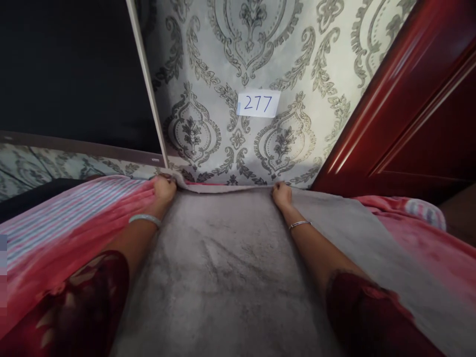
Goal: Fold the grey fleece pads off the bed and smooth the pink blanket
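A plush grey blanket [230, 258] stretches from below me up to the wall. My left hand [164, 188] is closed on its far edge at the left, where the edge curls up a little. Farther right along the same edge, my right hand [282, 195] pinches the cloth with closed fingers. Between the two hands the edge sags slightly. Beneath lies a red and pink blanket [122, 218] with a striped band, showing on both sides of the grey one.
A large dark television [74, 74] stands at the left. Patterned wallpaper [238, 141] with a paper label [259, 103] reading 277 faces me. A glossy red wooden panel [372, 114] slants down on the right, close to the blankets.
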Tool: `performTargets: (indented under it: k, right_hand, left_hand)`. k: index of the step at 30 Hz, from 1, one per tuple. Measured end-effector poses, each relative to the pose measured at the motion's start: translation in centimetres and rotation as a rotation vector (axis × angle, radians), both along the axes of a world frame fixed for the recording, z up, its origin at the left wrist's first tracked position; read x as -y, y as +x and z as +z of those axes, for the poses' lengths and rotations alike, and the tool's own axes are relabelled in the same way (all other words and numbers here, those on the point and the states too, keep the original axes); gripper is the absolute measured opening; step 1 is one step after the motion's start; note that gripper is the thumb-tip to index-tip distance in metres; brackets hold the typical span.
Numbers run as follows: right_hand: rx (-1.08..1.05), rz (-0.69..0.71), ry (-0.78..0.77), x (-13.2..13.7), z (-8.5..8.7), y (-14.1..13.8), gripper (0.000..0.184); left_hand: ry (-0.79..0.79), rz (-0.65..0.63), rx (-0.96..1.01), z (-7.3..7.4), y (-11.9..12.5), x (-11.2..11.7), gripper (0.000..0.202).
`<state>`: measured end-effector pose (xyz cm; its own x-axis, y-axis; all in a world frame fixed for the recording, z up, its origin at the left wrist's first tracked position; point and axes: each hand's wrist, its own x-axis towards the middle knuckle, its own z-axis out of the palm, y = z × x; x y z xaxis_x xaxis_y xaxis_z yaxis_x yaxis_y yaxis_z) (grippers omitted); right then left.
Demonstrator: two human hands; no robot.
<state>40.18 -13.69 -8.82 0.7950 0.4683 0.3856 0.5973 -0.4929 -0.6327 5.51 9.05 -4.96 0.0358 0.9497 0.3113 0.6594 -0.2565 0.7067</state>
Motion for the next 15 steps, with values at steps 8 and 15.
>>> performTargets:
  k: [8,15]
  right_hand:
    - [0.080,0.121,-0.004,1.6,-0.9,-0.3,0.043]
    - [0.232,-0.212,-0.323,15.0,0.3,4.4,0.043]
  left_hand:
    - [0.232,-0.159,-0.286,-2.2,-0.2,2.1,0.058]
    - [0.195,-0.385,-0.694,-1.3,0.1,1.6,0.056]
